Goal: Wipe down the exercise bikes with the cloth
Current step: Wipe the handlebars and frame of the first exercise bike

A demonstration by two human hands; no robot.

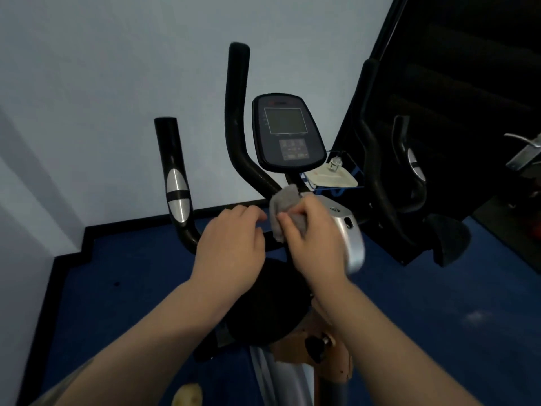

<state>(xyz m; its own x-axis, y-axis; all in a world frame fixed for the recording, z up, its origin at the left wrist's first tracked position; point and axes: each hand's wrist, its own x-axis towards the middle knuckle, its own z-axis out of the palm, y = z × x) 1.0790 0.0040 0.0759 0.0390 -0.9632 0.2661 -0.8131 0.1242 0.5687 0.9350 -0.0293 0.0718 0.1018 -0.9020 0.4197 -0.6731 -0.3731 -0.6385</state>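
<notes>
An exercise bike stands before me with a black console (pixel 288 133), black handlebars (pixel 235 118) and a silver frame cover (pixel 348 230). My right hand (pixel 313 238) is closed on a grey cloth (pixel 284 206), which is bunched just below the console stem, against the silver cover. My left hand (pixel 231 244) hovers beside it over the black saddle (pixel 263 300), fingers curled close to the cloth's lower edge; whether they touch it I cannot tell.
A left handlebar grip with silver pads (pixel 175 186) rises near the pale wall. A blue wire holder with a cream tray (pixel 330 177) sits behind the console. Dark equipment (pixel 439 142) fills the right. The floor (pixel 131 273) is blue.
</notes>
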